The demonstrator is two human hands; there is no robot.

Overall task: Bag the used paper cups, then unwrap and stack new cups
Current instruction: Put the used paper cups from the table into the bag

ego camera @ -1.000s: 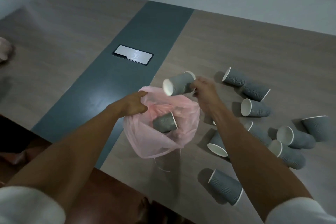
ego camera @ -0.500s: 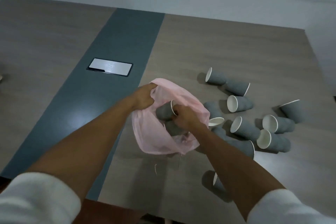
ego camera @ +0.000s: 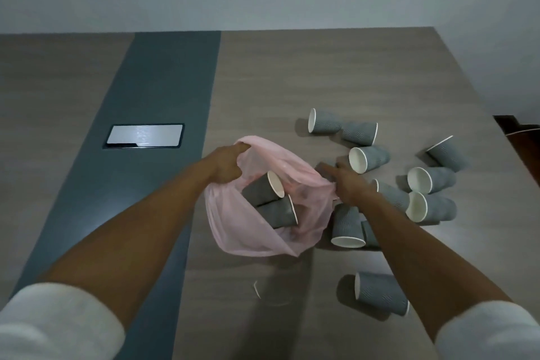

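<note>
Left hand (ego camera: 226, 165) pinches the far rim of the pink bag (ego camera: 264, 238) and holds its mouth open on the counter (ego camera: 306, 73). Right hand (ego camera: 347, 184) reaches past the bag's right edge, fingers stretched toward a grey cup (ego camera: 324, 168) lying just beyond them; whether they touch it I cannot tell. Two grey cups (ego camera: 270, 202) lie inside the bag. More cups (ego camera: 429, 181) lie scattered on their sides to the right, one (ego camera: 380, 292) nearer the front edge.

Bare forearms, white sleeves (ego camera: 55, 327) pushed up near the elbows
</note>
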